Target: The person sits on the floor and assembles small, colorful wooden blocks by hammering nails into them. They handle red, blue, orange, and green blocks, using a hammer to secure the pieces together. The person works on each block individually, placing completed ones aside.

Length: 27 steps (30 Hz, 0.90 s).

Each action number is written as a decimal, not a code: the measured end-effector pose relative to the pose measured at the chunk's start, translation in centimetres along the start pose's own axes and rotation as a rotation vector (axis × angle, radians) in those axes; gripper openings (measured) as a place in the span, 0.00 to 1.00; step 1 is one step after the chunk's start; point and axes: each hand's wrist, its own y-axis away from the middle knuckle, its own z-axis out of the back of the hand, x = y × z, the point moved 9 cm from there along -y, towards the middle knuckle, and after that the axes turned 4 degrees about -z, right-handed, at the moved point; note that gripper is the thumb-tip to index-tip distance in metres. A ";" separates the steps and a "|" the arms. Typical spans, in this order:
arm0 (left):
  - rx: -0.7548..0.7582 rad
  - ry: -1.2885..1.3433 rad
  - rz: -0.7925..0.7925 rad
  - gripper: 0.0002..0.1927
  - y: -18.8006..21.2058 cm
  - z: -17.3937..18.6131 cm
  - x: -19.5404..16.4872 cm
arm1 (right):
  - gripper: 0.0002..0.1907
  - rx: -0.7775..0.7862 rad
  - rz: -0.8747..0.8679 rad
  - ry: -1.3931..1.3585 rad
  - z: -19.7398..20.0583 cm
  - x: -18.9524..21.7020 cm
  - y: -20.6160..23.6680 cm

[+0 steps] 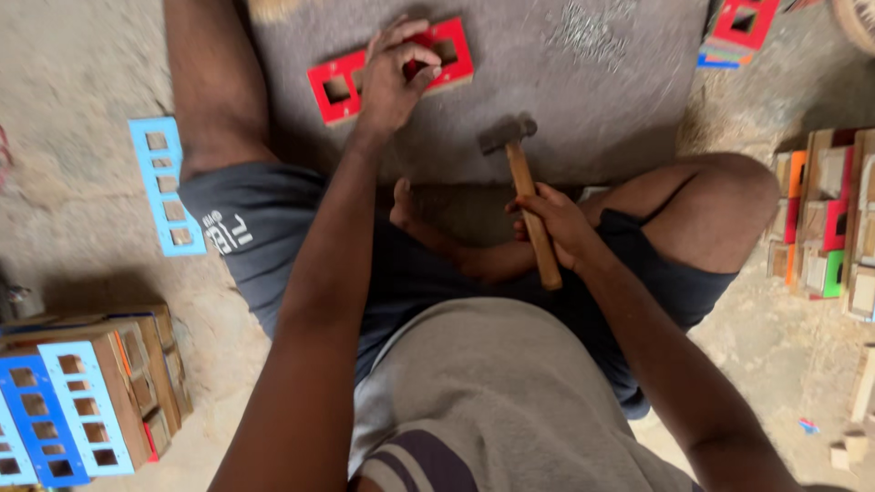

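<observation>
- Left hand (394, 75) pinched something small, probably a nail, upright on red cut-out panel (390, 71), steadying it on the far grey mat (592, 100).
- Right hand (558, 223) gripped the hammer (526, 196) mid-handle, head hovering right of panel.

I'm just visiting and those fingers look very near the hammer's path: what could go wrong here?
1. The left hand pinches something small, too small to make out, on the red wooden panel with square holes. A swing of the wooden-handled hammer might strike those fingers.
2. The right hand grips the handle low, so the head could wobble and glance off.
3. A bare foot lies right below the work, so a slipped blow or a dropped hammer could hit it.
</observation>
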 end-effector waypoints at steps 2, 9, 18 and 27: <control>0.030 -0.062 -0.075 0.06 0.0 -1.1 0.2 | 0.19 0.048 -0.099 -0.044 -0.2 -0.8 0.9; 0.110 -0.060 -0.024 0.08 0.4 -2.4 1.8 | 0.15 -0.167 0.097 0.457 -1.0 3.1 0.0; 0.145 -0.063 0.080 0.09 0.9 -3.3 3.1 | 0.18 -0.297 0.759 0.925 -5.4 11.5 0.7; 0.157 -0.098 -0.025 0.23 0.7 -2.5 2.4 | 0.20 -0.337 0.601 0.735 -4.4 13.6 2.5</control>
